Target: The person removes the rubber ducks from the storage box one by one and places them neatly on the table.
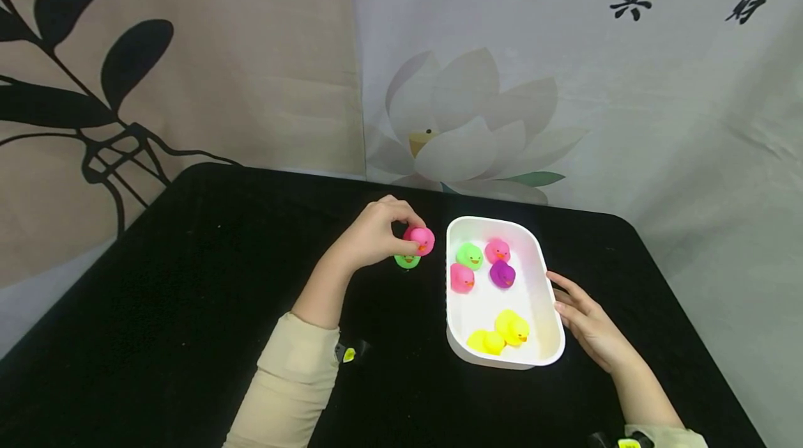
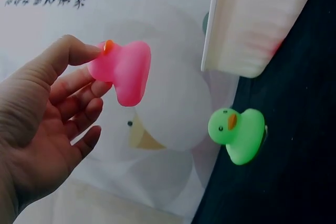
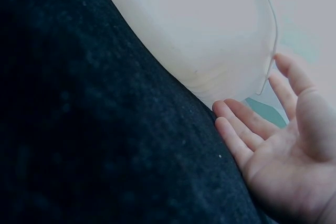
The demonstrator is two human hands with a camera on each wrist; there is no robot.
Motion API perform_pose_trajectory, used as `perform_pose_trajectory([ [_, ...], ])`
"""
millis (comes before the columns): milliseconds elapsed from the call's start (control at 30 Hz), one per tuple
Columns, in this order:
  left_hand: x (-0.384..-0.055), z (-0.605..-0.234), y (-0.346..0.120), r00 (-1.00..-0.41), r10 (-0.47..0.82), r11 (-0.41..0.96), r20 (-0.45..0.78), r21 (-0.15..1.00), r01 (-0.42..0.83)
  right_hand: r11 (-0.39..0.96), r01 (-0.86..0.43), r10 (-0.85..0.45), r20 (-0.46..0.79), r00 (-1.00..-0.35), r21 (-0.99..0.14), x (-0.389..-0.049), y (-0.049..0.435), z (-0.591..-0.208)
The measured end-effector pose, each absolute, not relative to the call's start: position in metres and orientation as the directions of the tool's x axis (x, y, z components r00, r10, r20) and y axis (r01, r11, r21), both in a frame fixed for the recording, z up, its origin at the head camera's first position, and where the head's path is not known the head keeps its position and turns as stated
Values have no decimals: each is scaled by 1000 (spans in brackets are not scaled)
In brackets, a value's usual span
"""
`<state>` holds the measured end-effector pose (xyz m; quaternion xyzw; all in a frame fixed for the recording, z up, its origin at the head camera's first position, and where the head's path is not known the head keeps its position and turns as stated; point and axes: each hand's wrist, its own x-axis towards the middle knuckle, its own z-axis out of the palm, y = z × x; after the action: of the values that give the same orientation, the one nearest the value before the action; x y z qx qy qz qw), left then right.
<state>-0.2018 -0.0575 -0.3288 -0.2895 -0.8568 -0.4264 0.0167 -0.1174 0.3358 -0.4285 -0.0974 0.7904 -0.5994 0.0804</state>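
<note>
Between thumb and fingers my left hand [image 1: 379, 233] pinches a pink rubber duck [image 2: 131, 72] by its head. In the head view this duck overlaps a green rubber duck [image 1: 408, 262]; the left wrist view has the green one [image 2: 247, 137] on the black cloth, apart from the hand. A white plastic bin [image 1: 482, 305] stands to the right, holding a green duck [image 1: 469, 256], two pink ducks, a purple duck [image 1: 502, 274] and two yellow ducks. Fingers of my right hand [image 1: 592, 329] touch the bin's right wall, mostly straight, with fingertips at its rim and lower side.
Black cloth [image 1: 188, 309] covers the table, whose far edge runs behind the bin. Beyond it hangs a pale fabric backdrop [image 1: 270, 51] with printed leaves, a lotus and characters.
</note>
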Motion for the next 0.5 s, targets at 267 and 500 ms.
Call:
perform_pose_trajectory([
  [267, -209, -334, -71, -859, 449, 469, 247, 753, 461, 252, -58, -258, -9, -966, -966, -117, 336, -428],
  [500, -214, -342, -82, -872, 429, 477, 237, 760, 441, 253, -60, -259, -8, -966, -965, -118, 337, -429],
])
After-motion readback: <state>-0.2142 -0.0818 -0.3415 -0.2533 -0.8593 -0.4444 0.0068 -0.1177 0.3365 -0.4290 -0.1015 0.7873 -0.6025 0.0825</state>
